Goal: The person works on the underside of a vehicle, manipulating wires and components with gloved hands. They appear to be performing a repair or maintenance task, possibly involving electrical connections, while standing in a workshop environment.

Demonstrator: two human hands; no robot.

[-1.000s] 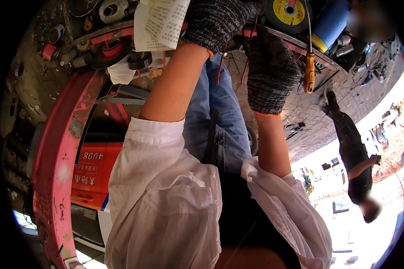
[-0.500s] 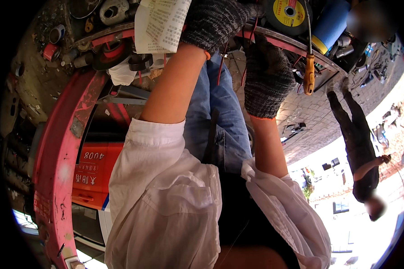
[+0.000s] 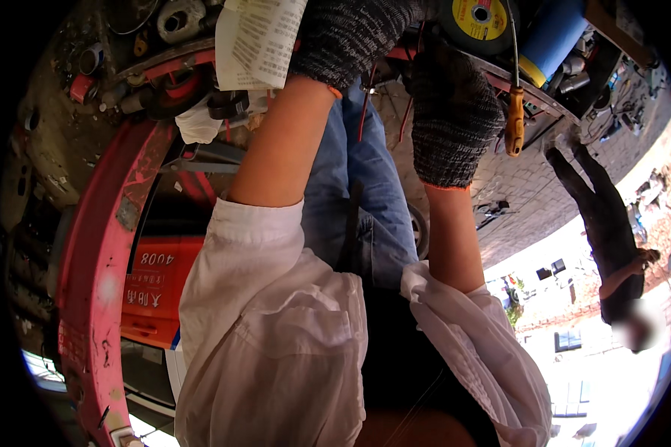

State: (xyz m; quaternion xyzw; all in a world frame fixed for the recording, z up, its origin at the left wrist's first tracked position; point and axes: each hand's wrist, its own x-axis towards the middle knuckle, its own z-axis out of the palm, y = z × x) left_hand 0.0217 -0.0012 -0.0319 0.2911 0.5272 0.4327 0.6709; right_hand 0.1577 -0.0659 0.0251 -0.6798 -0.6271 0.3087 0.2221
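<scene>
My left hand point(image 3: 354, 37), in a dark grey knit glove with an orange cuff, reaches over the red-edged bench at the top of the head view. Its fingers are bent and point right, toward my other hand. My right hand point(image 3: 458, 119), gloved alike, is at the bench edge with its fingers curled upward. What lies between the fingertips is hidden in shadow and by the gloves. Thin red strips point(image 3: 366, 108) hang down between the hands. Beside my left hand a printed sheet of paper point(image 3: 257, 45) droops over the edge. A screwdriver point(image 3: 514, 123) with an amber handle hangs right of my right hand.
A yellow-labelled disc point(image 3: 481, 18) and a blue cylinder point(image 3: 552, 45) lie on the bench at right. Metal parts point(image 3: 180, 18) crowd its left. A red beam point(image 3: 93, 276) runs down the left, beside an orange vehicle point(image 3: 150, 290). Another person point(image 3: 608, 216) stands far right.
My right hand has shifted slightly right and up. My left hand has moved a little left and up. The other person has moved slightly right.
</scene>
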